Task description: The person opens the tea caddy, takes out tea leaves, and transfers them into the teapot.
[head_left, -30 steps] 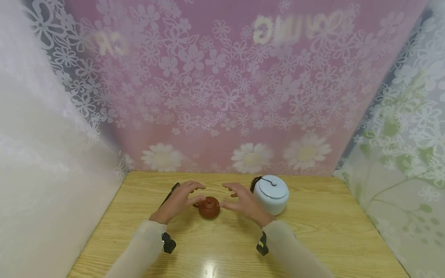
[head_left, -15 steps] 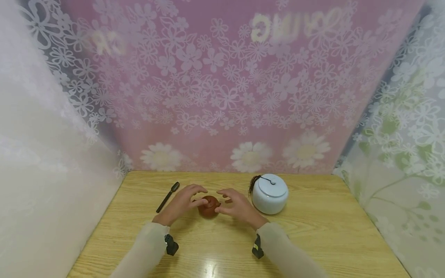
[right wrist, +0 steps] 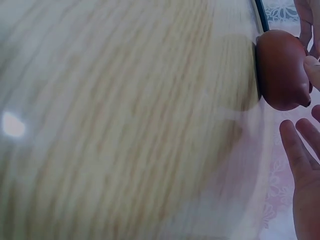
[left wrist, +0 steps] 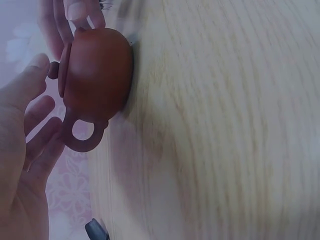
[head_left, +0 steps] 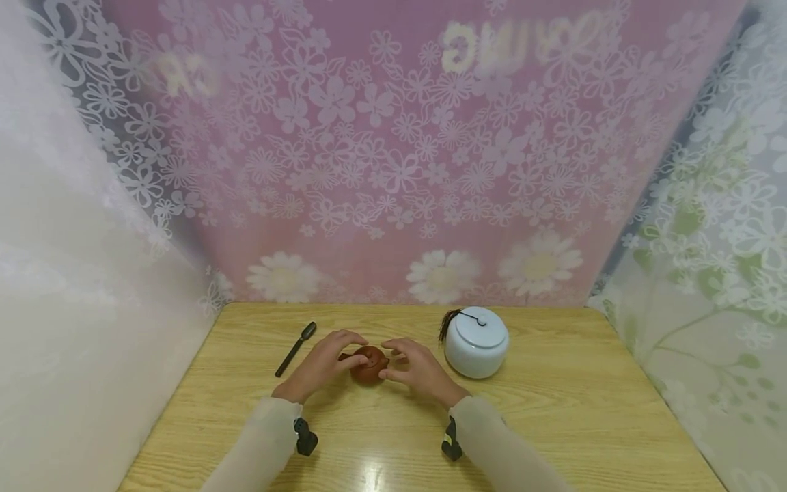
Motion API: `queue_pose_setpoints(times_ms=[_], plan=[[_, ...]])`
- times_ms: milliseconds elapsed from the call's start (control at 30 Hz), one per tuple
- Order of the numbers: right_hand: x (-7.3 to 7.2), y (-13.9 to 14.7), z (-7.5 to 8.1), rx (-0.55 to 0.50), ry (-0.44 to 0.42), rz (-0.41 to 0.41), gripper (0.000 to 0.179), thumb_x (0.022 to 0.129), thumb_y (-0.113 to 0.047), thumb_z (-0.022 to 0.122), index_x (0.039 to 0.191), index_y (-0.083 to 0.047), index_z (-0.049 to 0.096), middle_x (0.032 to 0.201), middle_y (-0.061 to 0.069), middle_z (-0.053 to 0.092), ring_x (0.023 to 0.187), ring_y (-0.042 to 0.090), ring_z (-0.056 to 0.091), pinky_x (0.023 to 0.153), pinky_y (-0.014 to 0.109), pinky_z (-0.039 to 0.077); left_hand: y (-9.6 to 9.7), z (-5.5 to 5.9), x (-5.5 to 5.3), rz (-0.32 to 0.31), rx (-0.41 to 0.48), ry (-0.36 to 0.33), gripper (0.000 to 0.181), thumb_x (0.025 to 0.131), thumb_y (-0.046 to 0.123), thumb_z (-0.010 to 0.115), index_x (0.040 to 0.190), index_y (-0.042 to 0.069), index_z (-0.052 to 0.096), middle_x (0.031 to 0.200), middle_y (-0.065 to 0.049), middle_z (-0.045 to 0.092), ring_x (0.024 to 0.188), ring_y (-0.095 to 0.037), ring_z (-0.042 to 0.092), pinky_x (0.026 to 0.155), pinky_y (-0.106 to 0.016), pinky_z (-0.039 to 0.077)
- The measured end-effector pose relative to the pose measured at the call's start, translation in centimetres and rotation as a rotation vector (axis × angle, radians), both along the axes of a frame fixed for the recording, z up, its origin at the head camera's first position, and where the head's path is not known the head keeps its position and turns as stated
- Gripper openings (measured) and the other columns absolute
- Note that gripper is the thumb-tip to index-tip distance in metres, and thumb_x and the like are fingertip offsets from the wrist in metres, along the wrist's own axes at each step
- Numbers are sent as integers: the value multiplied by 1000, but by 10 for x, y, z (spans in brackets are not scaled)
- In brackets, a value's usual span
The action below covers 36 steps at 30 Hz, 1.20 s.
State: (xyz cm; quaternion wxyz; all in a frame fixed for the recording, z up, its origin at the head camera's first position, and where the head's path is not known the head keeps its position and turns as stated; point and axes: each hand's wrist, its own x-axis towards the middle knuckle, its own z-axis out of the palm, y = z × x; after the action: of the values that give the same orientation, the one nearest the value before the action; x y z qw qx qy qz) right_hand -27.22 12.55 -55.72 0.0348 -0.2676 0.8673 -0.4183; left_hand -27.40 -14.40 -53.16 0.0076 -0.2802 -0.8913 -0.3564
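Observation:
A small reddish-brown clay teapot (head_left: 369, 374) stands on the wooden table, its lid on. At its left is my left hand (head_left: 322, 362), fingers loosely bent. The left wrist view has that thumb (left wrist: 37, 70) at the round lid knob (left wrist: 53, 70) and fingertips close by the loop handle (left wrist: 82, 145); whether they touch is unclear. On the spout side is my right hand (head_left: 418, 372), thumb and fingers spread around the spout (right wrist: 306, 103). In the right wrist view a small gap shows between the right fingertips and the spout.
A pale blue-white lidded jar (head_left: 477, 352) with a dark tassel stands to the right of the right hand. A dark spoon-like scoop (head_left: 296, 350) lies left of the left hand. Floral curtains (head_left: 393, 171) surround the wooden table (head_left: 572, 410).
Both hands have closed in on the teapot from either side. The left thumb has come over the lid, and the right hand has moved left toward the spout. The teapot has stayed in place.

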Motion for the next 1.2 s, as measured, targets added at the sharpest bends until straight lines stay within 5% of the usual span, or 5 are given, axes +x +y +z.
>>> queue_pose_setpoints(times_ms=[633,1200], plan=[[0,-7,-9,-56,-38,18,58,101,-30,81,152,-12,63,144,10,67,119,24,75,100,36,63,3,-15,-1,20,33,3,29,105,28,74,134,20,73,132,1,71,122,-20,70,102,-45,61],[2,-9,-8,-58,-51,12,57,101,-30,81,153,-14,62,145,8,67,119,24,75,101,38,63,7,-16,1,36,29,19,23,106,28,73,129,21,74,129,4,72,117,-17,70,99,-42,61]])
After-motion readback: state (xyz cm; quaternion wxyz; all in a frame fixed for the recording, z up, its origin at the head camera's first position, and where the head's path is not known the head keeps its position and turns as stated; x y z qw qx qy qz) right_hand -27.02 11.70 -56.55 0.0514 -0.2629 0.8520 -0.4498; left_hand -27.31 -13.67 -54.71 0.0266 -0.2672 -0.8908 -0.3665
